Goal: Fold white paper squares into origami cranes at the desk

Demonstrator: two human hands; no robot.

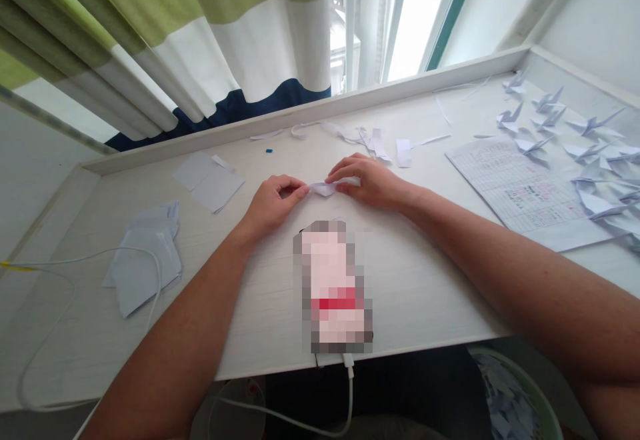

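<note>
A stack of white paper sheets lies at the left of the pale desk. At the centre, the person's left hand pinches one end of a small folded white paper, lying flat on the desk; the right hand presses fingertips onto its other end. Folded paper cranes crowd the right side.
</note>
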